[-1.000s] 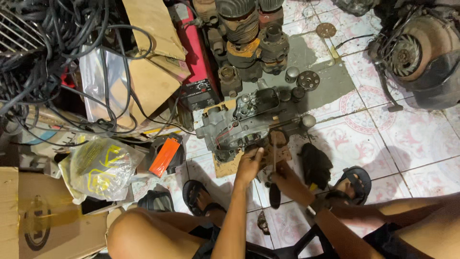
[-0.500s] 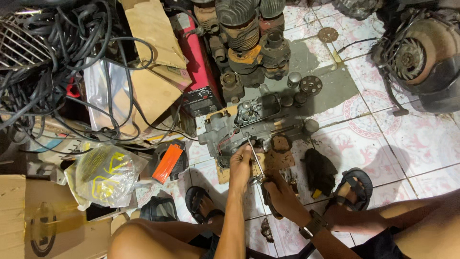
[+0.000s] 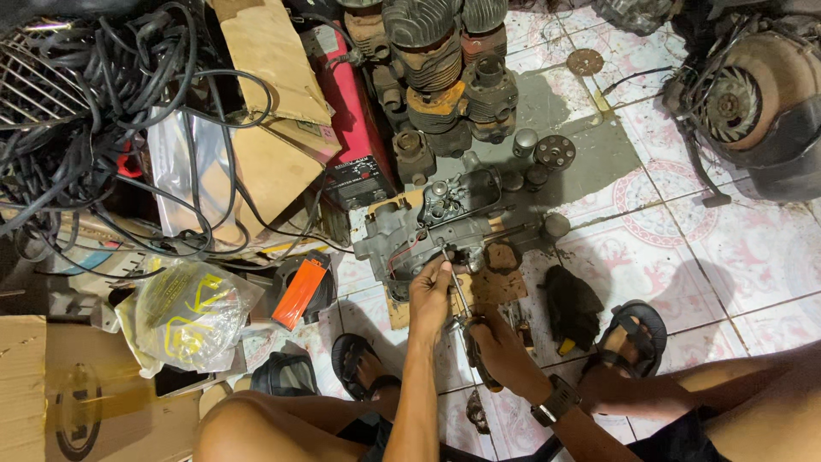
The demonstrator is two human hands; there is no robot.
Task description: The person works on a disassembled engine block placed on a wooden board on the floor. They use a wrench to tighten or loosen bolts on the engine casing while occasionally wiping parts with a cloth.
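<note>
Left hand (image 3: 430, 291) has slid up the screwdriver (image 3: 457, 295) shaft, pinching it — right hand (image 3: 496, 346) grips its handle.

Patterned pink-and-white tiled floor (image 3: 684, 248), cluttered with black cables (image 3: 77, 111), cardboard (image 3: 256, 60), engine parts (image 3: 445, 60).

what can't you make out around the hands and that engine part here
Head view only:
- Screwdriver tip: too small to see where it meets the grey engine casing.
- Screwdriver handle: mostly covered by the right hand.
- Left hand fingertips: hidden against the casing.
- Large engine, top right: cut off by the frame edge.
</note>
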